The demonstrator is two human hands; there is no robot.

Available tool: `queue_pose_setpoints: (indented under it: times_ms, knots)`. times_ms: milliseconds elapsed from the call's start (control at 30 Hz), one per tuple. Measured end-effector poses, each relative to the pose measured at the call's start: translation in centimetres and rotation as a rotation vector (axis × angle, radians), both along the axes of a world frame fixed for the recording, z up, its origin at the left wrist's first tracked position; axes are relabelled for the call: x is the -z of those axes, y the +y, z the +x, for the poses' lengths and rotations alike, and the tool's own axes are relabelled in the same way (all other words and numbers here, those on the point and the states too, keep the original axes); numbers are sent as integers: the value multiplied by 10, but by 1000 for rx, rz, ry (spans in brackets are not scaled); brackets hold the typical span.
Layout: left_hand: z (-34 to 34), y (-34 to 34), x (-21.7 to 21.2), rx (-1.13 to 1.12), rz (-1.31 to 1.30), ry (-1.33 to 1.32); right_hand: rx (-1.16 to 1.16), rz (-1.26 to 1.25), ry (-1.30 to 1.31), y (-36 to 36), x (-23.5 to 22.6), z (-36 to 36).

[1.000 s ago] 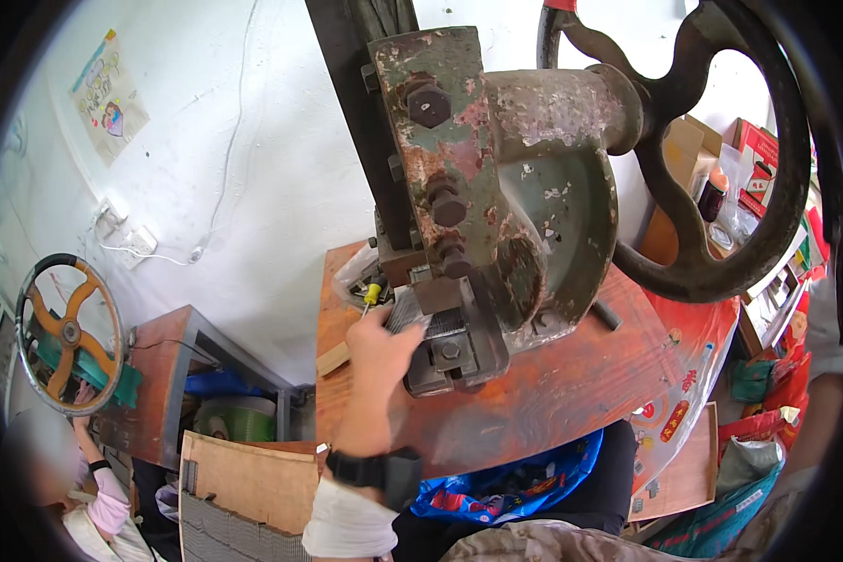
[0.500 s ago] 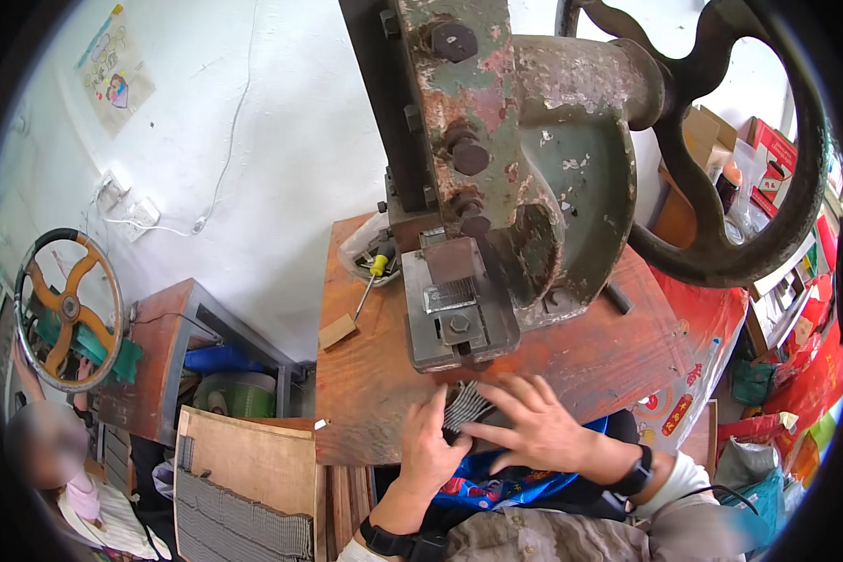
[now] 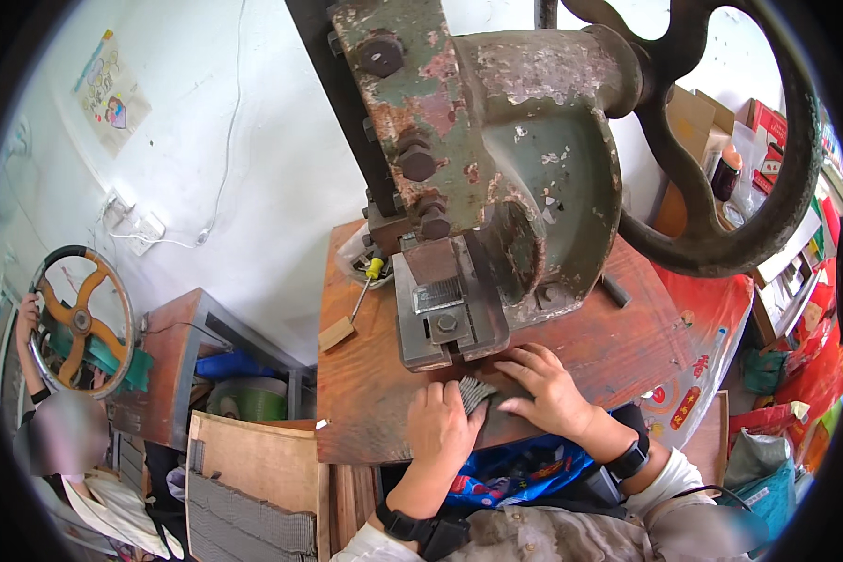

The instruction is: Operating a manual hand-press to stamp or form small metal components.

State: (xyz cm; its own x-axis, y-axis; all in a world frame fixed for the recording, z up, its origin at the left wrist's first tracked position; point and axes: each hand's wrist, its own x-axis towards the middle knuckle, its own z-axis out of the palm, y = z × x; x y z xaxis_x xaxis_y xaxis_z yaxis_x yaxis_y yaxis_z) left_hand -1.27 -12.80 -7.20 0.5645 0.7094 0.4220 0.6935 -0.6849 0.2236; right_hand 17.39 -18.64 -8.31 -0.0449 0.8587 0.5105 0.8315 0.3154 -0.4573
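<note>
My left hand (image 3: 440,421) is closed on a small fanned bundle of thin grey metal strips (image 3: 479,391) at the front of the wooden tabletop (image 3: 618,351). To the right of the bundle and apart from it, my right hand (image 3: 548,389) rests low over the wood, thumb and fingers apart, with nothing visible in it. Just beyond both hands stands a heavy press (image 3: 557,159) with worn green paint. Its steel die block (image 3: 425,353) carries a bolt and a ridged metal piece (image 3: 437,295).
A large dark handwheel (image 3: 712,253) juts out at right. A yellow-handled screwdriver (image 3: 374,270) and a wood block (image 3: 336,334) lie left of the die. At lower left, a wooden tray (image 3: 253,459) holds rows of grey strips. Another person's hand (image 3: 28,314) grips a smaller wheel (image 3: 81,321).
My right hand has drawn away from the strips toward the press base, while my left fingers have closed over them. The other person's hand has risen to the wheel. The view has shifted slightly.
</note>
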Motion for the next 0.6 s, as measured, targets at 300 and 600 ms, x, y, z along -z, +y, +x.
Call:
queue_pose_setpoints:
  times_ms: [300,600]
  knots:
    - [-67,-27,-16,246,-1742,-1509,-74,73,189,1,-8,2]
    - [-67,-71,81,7,-2226,-1085,-108,100,177,-4,0,3]
